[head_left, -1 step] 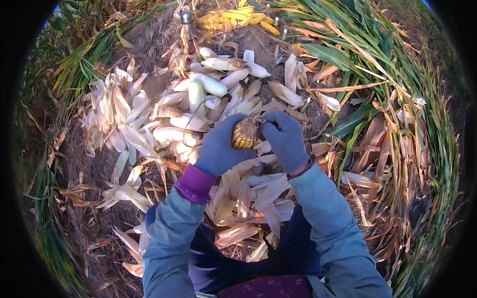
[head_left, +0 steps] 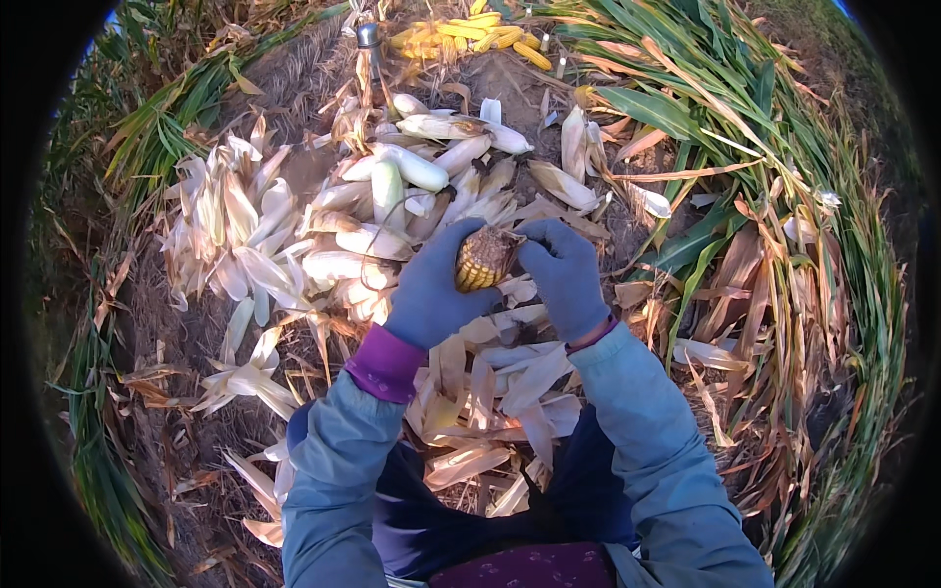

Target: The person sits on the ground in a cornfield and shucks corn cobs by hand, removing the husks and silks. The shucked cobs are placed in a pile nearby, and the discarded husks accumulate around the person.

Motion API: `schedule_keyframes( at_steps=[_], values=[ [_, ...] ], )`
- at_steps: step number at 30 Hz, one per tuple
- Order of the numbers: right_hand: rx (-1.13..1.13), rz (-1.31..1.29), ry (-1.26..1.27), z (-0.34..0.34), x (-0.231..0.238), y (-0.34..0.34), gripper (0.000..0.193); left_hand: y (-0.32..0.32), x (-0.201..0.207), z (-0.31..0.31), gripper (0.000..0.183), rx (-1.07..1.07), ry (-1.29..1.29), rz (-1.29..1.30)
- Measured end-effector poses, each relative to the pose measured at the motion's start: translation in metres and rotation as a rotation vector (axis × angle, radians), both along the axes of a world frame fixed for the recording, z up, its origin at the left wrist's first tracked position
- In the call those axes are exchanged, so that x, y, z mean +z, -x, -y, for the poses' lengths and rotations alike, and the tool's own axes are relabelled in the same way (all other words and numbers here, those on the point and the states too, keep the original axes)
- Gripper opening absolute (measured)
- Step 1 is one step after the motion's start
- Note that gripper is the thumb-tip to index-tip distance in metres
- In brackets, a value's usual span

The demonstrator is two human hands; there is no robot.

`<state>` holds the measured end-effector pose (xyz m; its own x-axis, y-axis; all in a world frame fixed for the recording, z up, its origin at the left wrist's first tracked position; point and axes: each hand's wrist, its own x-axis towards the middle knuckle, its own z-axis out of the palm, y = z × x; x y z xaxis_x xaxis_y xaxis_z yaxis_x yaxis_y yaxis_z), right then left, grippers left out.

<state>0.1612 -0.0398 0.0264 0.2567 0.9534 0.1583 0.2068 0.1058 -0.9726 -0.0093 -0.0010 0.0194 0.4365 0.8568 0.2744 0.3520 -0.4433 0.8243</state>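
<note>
An ear of corn [head_left: 480, 263] with yellow kernels and a brown, withered tip is wrapped in the gloved fingers of my left hand [head_left: 431, 289]. Its lower part is hidden in that hand. Close beside the tip, my right hand [head_left: 567, 274], also in a grey-blue glove, is closed in a pinch. A thin dry wisp runs from the tip to its fingertips. Ahead of both hands lies a pile of corn ears still in pale husks [head_left: 412, 167]. Loose stripped husks [head_left: 480, 392] cover the ground beneath my hands.
A heap of bare yellow cobs [head_left: 480, 37] lies at the far side, near a metal-topped bottle-like object [head_left: 369, 44]. Loose husks [head_left: 235, 216] are piled at the left. Cut green and brown corn stalks [head_left: 706, 118] are stacked along the right.
The ear has tilted slightly in my left hand, showing more of its brown tip. Both hands stay almost in place.
</note>
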Motion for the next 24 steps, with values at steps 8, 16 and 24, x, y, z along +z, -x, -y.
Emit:
schedule_keyframes(
  at_steps=[8, 16, 24],
  values=[
    [-0.05, -0.359, 0.11, -0.001, -0.004, 0.012, 0.013, -0.009, -0.005, 0.003, 0.049, 0.003, 0.385, 0.483],
    [0.135, -0.98, 0.091, -0.007, -0.023, 0.004, 0.012, -0.009, -0.003, 0.004, 0.026, 0.023, 0.913, 1.095],
    [0.153, -0.193, 0.046, -0.01, -0.012, 0.013, 0.036, -0.007, 0.004, 0.008, 0.039, 0.256, 0.764, 0.757]
  ],
)
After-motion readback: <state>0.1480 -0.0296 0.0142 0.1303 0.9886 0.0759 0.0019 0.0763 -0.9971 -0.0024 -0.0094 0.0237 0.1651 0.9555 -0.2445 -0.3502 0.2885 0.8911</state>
